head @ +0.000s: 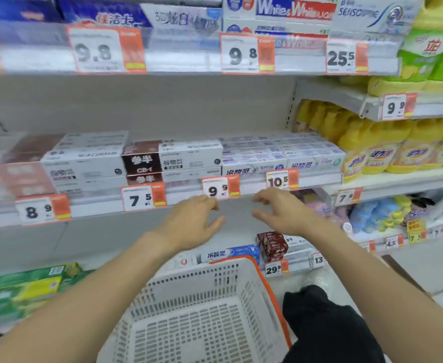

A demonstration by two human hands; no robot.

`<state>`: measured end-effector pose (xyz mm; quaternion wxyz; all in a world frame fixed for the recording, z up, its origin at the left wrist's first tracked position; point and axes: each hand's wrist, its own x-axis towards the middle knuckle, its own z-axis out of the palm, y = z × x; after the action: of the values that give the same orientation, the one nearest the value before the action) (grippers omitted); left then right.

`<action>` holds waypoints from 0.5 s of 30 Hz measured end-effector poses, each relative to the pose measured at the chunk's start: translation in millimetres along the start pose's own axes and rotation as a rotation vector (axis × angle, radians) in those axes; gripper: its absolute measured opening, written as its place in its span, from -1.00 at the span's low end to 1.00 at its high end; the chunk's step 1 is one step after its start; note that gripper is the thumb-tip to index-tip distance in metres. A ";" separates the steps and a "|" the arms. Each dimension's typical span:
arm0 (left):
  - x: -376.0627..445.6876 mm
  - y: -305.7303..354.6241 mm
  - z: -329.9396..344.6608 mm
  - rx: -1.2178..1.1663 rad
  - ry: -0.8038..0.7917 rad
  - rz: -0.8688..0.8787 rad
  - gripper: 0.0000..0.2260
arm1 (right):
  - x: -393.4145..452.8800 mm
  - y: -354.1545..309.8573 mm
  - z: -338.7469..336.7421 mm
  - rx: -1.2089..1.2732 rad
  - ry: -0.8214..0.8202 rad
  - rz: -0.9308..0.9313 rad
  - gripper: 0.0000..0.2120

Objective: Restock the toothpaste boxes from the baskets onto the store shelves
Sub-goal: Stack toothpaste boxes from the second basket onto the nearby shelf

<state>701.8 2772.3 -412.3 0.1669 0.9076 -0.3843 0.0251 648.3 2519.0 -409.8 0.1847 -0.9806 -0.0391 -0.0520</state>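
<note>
My left hand (194,221) and my right hand (280,210) hover side by side just below the middle shelf's front rail (249,188), fingers loosely curved, holding nothing. Above them, stacked toothpaste boxes fill that shelf: white and blue boxes (280,155) on the right, brown and white boxes (173,159) in the middle, white ones (84,161) to the left. A white perforated basket (162,297) with an orange rim sits below my arms; its visible inside holds no boxes. One blue and white toothpaste box (228,254) lies on the lower shelf behind the basket.
Price tags line every shelf rail. Dark red boxes (272,246) stand on the lower shelf at right, green boxes (24,286) at lower left. Yellow detergent bottles (377,150) fill the bay to the right. A dark trouser leg (327,328) shows beside the basket.
</note>
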 end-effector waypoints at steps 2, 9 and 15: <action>-53.8 -34.2 9.6 -0.081 -0.133 -0.077 -0.60 | -3.3 -31.3 22.5 -0.050 -0.156 0.009 -0.55; -184.0 -144.6 73.3 -0.132 -0.364 -0.425 -0.67 | 27.3 -116.6 129.6 -0.107 -0.549 -0.082 -0.58; -243.2 -207.1 103.7 -0.204 -0.421 -0.551 -0.71 | 40.3 -194.5 238.7 -0.049 -0.733 -0.055 -0.67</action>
<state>668.4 3040.9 -611.1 0.1741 0.9411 -0.1518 -0.2469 690.4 2789.4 -556.6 0.1336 -0.9369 -0.1277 0.2968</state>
